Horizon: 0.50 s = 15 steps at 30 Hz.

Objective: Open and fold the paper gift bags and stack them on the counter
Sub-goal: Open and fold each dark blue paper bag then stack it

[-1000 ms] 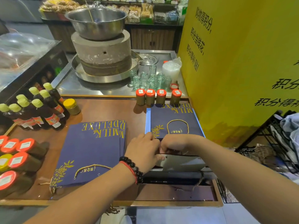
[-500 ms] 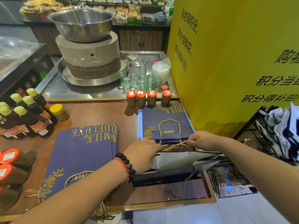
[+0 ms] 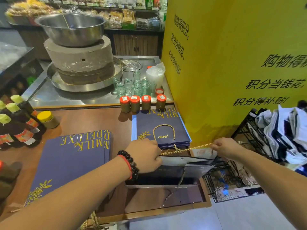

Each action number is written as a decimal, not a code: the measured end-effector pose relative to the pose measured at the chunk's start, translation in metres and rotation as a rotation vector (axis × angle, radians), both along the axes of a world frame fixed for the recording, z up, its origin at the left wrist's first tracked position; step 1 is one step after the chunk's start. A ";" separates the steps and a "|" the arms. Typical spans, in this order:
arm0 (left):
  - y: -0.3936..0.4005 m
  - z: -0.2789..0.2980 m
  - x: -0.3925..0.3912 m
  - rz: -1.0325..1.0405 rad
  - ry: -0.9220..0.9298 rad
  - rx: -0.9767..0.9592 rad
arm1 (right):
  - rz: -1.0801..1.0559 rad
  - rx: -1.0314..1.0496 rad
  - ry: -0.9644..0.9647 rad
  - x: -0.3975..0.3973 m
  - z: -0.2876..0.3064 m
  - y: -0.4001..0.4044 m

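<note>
Pretty tight here. Bare wooden counter (image 3: 93, 120) runs between the two flat bag stacks (image 3: 69, 161) (image 3: 159, 128). Four orange-lidded jars (image 3: 141, 103) block the back edge, dark bottles (image 3: 18, 123) crowd the left, and the yellow board (image 3: 224, 63) walls off the right.

Left hand (image 3: 144, 156): wrist wore a dark round-beaded bracelet (image 3: 131, 165) beside a thin red cord; right hand (image 3: 226, 149): bare, both forearms unsleeved.
</note>
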<state>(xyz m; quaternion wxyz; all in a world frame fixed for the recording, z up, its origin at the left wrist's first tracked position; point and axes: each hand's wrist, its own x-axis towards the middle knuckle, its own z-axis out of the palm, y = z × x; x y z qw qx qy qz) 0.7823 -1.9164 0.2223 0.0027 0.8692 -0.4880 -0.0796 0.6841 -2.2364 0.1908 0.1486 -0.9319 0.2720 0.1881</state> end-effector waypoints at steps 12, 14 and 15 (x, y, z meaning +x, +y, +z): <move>-0.054 0.002 -0.016 -0.017 0.125 -0.033 | -0.483 0.766 -0.406 0.029 0.021 0.059; -0.061 -0.001 -0.018 -0.010 0.122 -0.024 | -0.435 0.831 -0.387 0.032 0.021 0.069; -0.063 -0.003 -0.018 -0.003 0.122 -0.021 | -0.422 0.843 -0.384 0.032 0.022 0.075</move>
